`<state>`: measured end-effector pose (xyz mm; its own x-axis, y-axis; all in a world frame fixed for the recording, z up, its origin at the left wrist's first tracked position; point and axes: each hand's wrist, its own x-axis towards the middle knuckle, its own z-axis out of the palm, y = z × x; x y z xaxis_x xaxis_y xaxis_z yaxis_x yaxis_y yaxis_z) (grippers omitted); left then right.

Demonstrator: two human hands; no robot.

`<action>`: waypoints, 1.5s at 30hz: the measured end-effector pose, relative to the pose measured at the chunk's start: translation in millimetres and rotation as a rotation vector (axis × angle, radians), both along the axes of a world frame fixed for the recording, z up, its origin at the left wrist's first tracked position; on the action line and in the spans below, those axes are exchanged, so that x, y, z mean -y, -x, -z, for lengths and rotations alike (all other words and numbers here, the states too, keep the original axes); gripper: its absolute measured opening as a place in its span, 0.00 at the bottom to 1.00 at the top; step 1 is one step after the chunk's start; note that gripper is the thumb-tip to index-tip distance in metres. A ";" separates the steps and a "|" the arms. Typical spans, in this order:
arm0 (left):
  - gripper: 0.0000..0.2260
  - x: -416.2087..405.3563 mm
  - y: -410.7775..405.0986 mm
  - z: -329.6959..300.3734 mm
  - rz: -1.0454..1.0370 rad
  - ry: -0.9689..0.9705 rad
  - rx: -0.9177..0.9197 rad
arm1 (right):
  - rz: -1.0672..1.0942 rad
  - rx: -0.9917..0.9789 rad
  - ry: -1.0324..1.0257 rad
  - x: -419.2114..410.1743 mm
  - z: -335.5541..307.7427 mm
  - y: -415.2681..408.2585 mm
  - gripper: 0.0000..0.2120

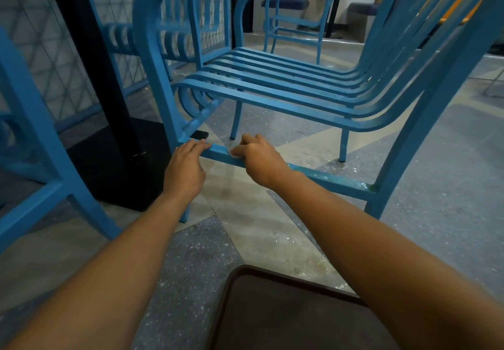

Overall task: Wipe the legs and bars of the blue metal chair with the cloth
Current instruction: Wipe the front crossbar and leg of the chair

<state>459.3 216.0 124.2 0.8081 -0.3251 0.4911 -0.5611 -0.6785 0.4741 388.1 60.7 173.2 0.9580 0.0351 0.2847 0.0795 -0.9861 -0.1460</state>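
The blue metal chair [272,96] stands in front of me on the speckled floor, seen from low down at its side. Its low side bar [327,179] runs between the front leg [163,99] and the rear leg [403,158]. My left hand [185,167] rests on the bar's left end with its fingers straight. My right hand [259,158] curls over the bar just to the right. Only a pale sliver of the cloth [234,154] shows at its thumb; the rest is hidden under the hand.
A black table pedestal [90,49] on a square base [114,164] stands close left of the chair. Another blue chair frame [35,137] fills the far left, and more blue chairs [297,30] stand behind. A dark brown surface [286,317] lies below my arms.
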 end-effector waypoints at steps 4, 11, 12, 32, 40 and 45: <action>0.25 -0.5 -0.6 -1.0 0.006 -0.010 -0.008 | -0.009 0.019 0.040 -0.6 -2.6 7.4 0.17; 0.26 -0.9 -0.5 -2.6 0.006 -0.025 -0.016 | -0.019 0.049 0.130 -1.0 -4.5 23.6 0.18; 0.26 -1.2 -0.7 -2.9 0.006 -0.025 -0.021 | -0.017 0.054 0.141 -0.6 -4.2 24.9 0.18; 0.26 -3.4 2.6 -5.6 0.026 -0.048 -0.029 | -0.013 0.173 0.064 9.5 0.8 44.2 0.10; 0.26 -4.0 1.3 -7.7 0.020 -0.066 -0.057 | 0.008 0.249 0.024 -19.3 -22.3 -2.4 0.13; 0.27 -4.3 -0.7 -8.6 0.016 -0.085 -0.079 | -0.085 0.072 0.214 -34.6 -10.6 -11.9 0.15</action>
<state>460.0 220.3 132.7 0.8375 -0.3757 0.3967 -0.5354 -0.7093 0.4585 400.0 95.3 183.7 0.9266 0.1818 0.3291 0.1663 -0.9832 0.0748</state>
